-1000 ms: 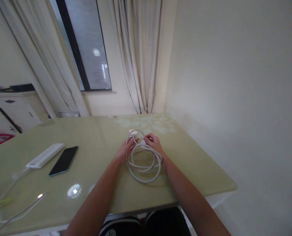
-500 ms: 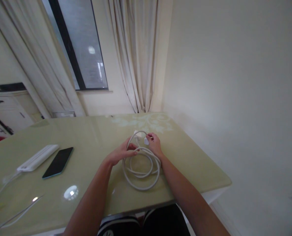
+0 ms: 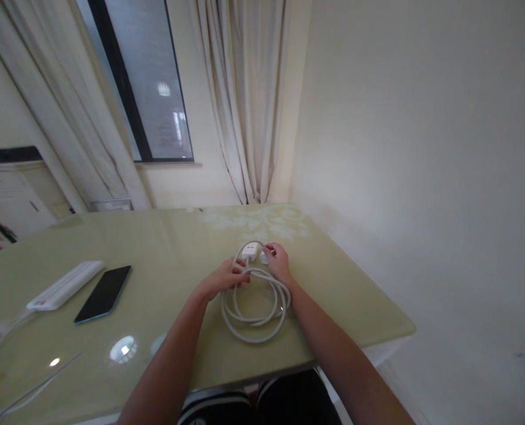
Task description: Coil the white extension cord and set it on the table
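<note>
A white extension cord [image 3: 256, 340] lies in loose loops on the table in front of me. Its small socket block [image 3: 250, 251] sits at the far side of the coil, slots facing up. My left hand [image 3: 225, 280] is at the left of the loops, fingers and thumb curled around the cord. My right hand [image 3: 277, 261] pinches the cord at the upper right. Right beside those fingertips is a white plug [image 3: 264, 258], partly hidden by them.
To the left, a black phone [image 3: 103, 295] lies next to a long white power strip [image 3: 68, 285]. Thin white cables [image 3: 36, 389] run along the near left of the glossy table [image 3: 169, 236]. A wall [image 3: 399, 177] borders the right side.
My left hand has shifted slightly up and right, and its fingers have closed more around the cord. The socket block shows more clearly. My right hand has barely moved.
</note>
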Demonstrator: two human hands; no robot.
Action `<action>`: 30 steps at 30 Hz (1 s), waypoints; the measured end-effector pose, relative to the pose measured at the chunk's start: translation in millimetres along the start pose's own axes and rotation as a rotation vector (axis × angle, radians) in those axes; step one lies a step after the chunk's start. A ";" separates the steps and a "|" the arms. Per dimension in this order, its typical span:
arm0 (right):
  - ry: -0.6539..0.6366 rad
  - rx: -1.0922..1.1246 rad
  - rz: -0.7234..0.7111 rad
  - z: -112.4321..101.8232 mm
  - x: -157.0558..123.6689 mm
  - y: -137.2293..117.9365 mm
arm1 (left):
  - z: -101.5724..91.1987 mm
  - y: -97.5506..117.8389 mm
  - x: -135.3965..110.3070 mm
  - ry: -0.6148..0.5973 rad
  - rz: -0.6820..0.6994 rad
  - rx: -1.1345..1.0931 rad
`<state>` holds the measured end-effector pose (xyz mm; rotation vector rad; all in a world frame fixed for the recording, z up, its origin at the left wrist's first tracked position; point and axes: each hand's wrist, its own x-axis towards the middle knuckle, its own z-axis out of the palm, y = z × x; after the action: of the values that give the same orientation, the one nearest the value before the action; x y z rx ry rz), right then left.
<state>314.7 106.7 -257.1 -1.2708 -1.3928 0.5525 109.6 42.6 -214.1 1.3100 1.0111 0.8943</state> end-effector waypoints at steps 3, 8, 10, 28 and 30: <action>-0.017 0.005 0.001 -1.7 1.7 1.0 | 17.7 1.5 2.7 0.034 0.077 -0.026; -0.085 0.113 0.032 -4.8 2.9 -6.1 | 21.2 2.9 11.4 0.123 0.264 0.140; -0.209 0.251 0.075 -5.2 0.6 -11.8 | 12.8 0.6 15.8 0.266 0.344 0.135; -0.583 0.705 0.307 14.7 -28.4 -43.9 | -1.1 -25.9 12.5 0.451 0.467 0.564; -0.613 0.730 0.306 17.1 -27.8 -40.2 | -5.8 -30.5 14.2 0.401 0.490 0.685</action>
<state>278.7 74.8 -237.8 -0.7249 -1.2748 1.5972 107.7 55.8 -245.6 2.0656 1.4117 1.2744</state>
